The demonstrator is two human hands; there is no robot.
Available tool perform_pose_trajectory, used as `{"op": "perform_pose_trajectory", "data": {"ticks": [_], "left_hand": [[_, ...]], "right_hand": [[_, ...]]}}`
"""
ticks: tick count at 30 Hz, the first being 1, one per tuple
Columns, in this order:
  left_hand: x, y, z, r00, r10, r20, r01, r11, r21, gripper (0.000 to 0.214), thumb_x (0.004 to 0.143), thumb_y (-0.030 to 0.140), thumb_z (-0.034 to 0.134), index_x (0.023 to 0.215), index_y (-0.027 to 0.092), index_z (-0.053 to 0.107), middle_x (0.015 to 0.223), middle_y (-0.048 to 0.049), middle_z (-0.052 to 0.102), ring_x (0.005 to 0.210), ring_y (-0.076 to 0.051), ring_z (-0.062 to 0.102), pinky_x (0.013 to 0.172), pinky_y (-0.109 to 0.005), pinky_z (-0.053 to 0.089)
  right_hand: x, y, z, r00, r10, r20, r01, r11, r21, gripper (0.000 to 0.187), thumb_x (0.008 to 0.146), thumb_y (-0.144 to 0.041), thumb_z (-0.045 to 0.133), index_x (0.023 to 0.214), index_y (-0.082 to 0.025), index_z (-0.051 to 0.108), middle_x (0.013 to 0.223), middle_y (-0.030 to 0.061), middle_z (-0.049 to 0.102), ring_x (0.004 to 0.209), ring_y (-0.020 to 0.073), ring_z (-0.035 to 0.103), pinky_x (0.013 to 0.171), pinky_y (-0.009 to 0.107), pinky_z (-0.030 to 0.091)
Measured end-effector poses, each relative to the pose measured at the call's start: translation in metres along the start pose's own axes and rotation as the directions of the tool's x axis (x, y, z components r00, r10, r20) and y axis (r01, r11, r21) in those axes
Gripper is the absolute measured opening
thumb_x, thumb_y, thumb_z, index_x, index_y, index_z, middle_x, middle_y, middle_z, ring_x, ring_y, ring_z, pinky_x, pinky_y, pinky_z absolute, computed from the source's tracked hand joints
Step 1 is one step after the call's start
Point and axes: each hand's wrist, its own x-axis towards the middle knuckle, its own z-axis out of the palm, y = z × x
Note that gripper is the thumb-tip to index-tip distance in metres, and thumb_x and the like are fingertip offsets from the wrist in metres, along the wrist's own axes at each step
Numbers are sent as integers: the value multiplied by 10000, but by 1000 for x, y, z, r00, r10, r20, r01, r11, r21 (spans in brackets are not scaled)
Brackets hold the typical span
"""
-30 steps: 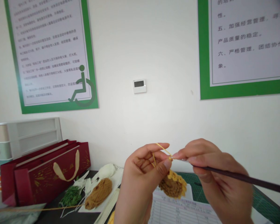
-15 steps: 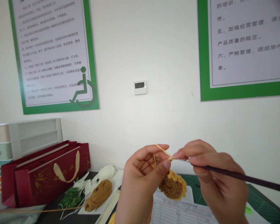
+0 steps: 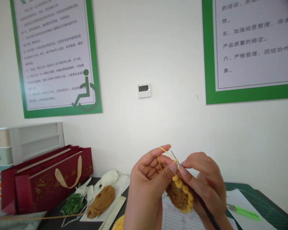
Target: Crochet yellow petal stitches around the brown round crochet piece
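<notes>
My left hand [image 3: 148, 185] is raised in front of me, pinching a brown crochet piece with a yellow edge [image 3: 180, 195] between thumb and fingers. A yellow yarn strand [image 3: 163, 152] runs over its forefinger. My right hand [image 3: 204, 185] is closed on a dark crochet hook [image 3: 175, 157], whose metal tip points up and left into the yarn loop beside the left thumb. The hook's dark handle runs down and right under the right palm.
On the dark table lie a brown yarn skein [image 3: 101, 199], white yarn [image 3: 109, 176], green strands [image 3: 73, 203], a ruler [image 3: 112, 212], a printed sheet [image 3: 175, 220], a green cutting mat [image 3: 266, 204] and green snips [image 3: 244, 212]. Red gift bags [image 3: 45, 179] and a drawer unit [image 3: 26, 140] stand left.
My right hand turned the hook from lying level, handle out to the right, to pointing steeply up with its tip in the yarn. The crochet piece shifted slightly lower right.
</notes>
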Motion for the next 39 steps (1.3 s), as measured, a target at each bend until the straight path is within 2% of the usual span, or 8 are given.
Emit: {"op": "perform_pose_trajectory", "data": {"ticks": [3, 7, 10, 12, 15, 18, 30, 39], "left_hand": [[2, -2, 1, 985, 155, -72, -148, 985, 91, 321, 705, 116, 880, 1014, 184, 823, 730, -14, 727, 712, -115, 641, 686, -183, 511], [4, -1, -1, 977, 202, -72, -189, 970, 155, 303, 696, 98, 873, 985, 181, 831, 705, -13, 717, 698, -119, 624, 652, -187, 489], [5, -1, -3, 986, 157, -52, -148, 977, 154, 253, 682, 103, 882, 922, 173, 839, 712, -25, 726, 670, -116, 614, 611, -186, 474], [6, -2, -3, 990, 134, -32, -128, 981, 145, 223, 687, 96, 875, 894, 174, 842, 710, -25, 731, 653, -107, 611, 600, -179, 470], [8, -5, -3, 994, 107, 19, -108, 989, 98, 186, 718, 71, 842, 874, 171, 839, 699, -25, 747, 661, -109, 654, 649, -183, 508], [11, -6, -2, 995, 91, 48, -93, 994, 52, 162, 746, 81, 823, 884, 167, 831, 700, -29, 769, 675, -118, 691, 690, -198, 543], [6, -6, 6, 970, 227, -86, -223, 973, 56, 229, 674, 41, 852, 862, 171, 829, 713, -28, 787, 687, -128, 705, 722, -213, 570], [5, -7, 2, 982, 168, -87, -161, 984, 79, 255, 663, 63, 869, 887, 183, 842, 701, -13, 734, 703, -116, 656, 700, -188, 522]], "right_hand": [[0, -4, -1, 994, -56, 91, 56, 998, 5, 324, 828, 7, 652, 1055, -223, 677, 868, 29, 695, 750, 173, 623, 652, 337, 519], [3, -11, -8, 963, 264, 56, -270, 939, 212, 200, 924, -70, 597, 1054, -210, 657, 818, 24, 647, 763, 168, 613, 668, 322, 490], [7, -14, -8, 815, 576, 64, -550, 734, 398, 136, 1009, -231, 554, 915, -222, 652, 729, -2, 594, 658, 133, 547, 614, 279, 435], [9, -12, -5, 672, 710, 210, -680, 481, 553, 245, 1008, -337, 564, 805, -212, 619, 663, -17, 539, 604, 119, 479, 587, 261, 409], [8, -10, 3, 458, 744, 487, -769, 57, 636, 358, 967, -438, 610, 710, -198, 546, 641, -29, 482, 609, 112, 436, 596, 240, 410], [4, -10, 10, 379, 750, 542, -755, -89, 650, 348, 928, -454, 676, 730, -206, 533, 672, -35, 497, 664, 114, 469, 629, 218, 427], [5, -22, 14, 376, 771, 515, -736, -89, 671, 318, 939, -427, 669, 745, -221, 523, 698, -40, 501, 686, 117, 495, 630, 214, 461], [-1, -16, 13, 837, 543, 68, -498, 705, 505, 83, 921, -174, 673, 913, -256, 681, 782, -7, 642, 758, 149, 629, 661, 279, 531]]}}
